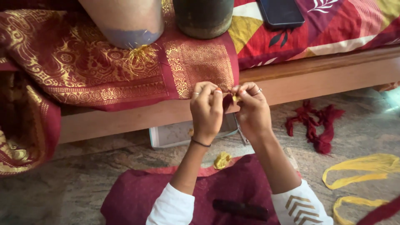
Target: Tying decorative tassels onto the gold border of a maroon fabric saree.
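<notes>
Fingers of both hands, left hand (206, 110) and right hand (250, 109), pinch the sari edge (208, 68).

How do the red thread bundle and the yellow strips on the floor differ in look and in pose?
The red thread bundle is dark red, while the yellow strips are bright yellow. The red thread bundle lies bunched and tangled in a heap; the yellow strips lie spread out in long, flat loops. The bundle lies closer to the wooden bed frame; the strips lie farther from it. Both rest loose on the stone floor, untouched by either hand.
</notes>
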